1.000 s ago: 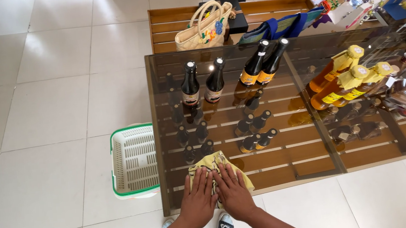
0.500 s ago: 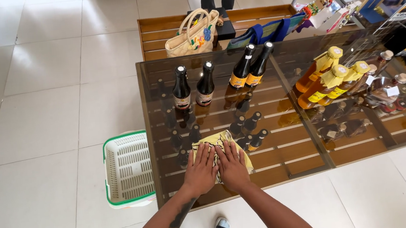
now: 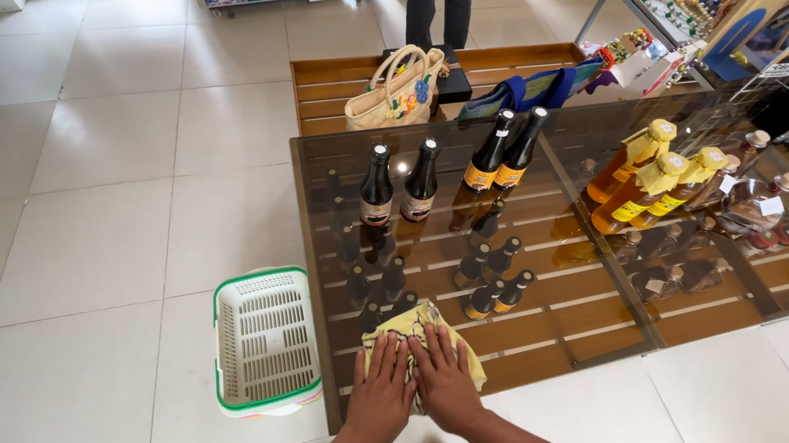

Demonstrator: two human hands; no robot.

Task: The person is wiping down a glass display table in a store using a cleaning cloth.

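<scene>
Seen from the head camera, we press our left hand (image 3: pixel 381 396) and right hand (image 3: pixel 445 380), fingers spread flat, on a yellow cloth (image 3: pixel 422 344) at the glass table's (image 3: pixel 562 331) near edge, beside dark bottles (image 3: pixel 399 188) and a white basket (image 3: pixel 263 341).

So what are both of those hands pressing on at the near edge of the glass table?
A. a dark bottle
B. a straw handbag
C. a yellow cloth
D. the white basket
C: the left hand and the right hand lie flat, side by side, on a yellow cloth spread on the glass table, apart from the dark bottles farther back.
</scene>
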